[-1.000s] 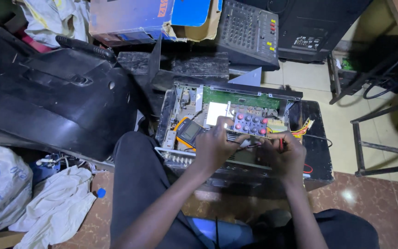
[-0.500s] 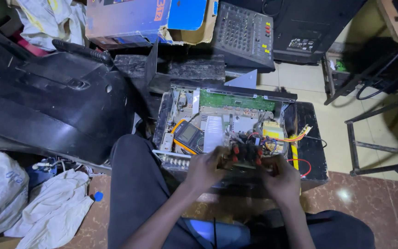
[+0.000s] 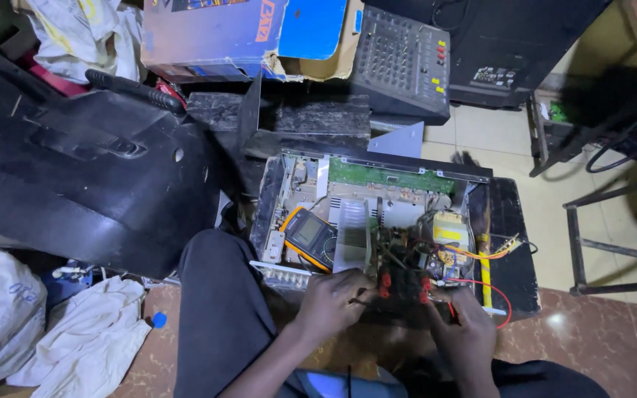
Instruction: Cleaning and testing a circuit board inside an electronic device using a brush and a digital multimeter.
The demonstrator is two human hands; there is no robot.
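An opened amplifier chassis lies on a low black table in front of my knees. Inside it are a green circuit board, a yellow-cased multimeter, a yellow-wrapped transformer and loose red and yellow wires. At the chassis's near edge, my left hand grips the left side of a dark circuit board with red terminals. My right hand holds that board's right lower corner, fingers curled at a red wire.
A large black plastic panel leans at the left. A grey mixer console, a blue cardboard box and a black speaker cabinet stand behind. White cloth lies on the floor at left; a metal frame stands at right.
Both hands have drawn the small board from over the chassis's middle back to its near edge and turned it; its coloured parts no longer face me, and the multimeter is now uncovered.
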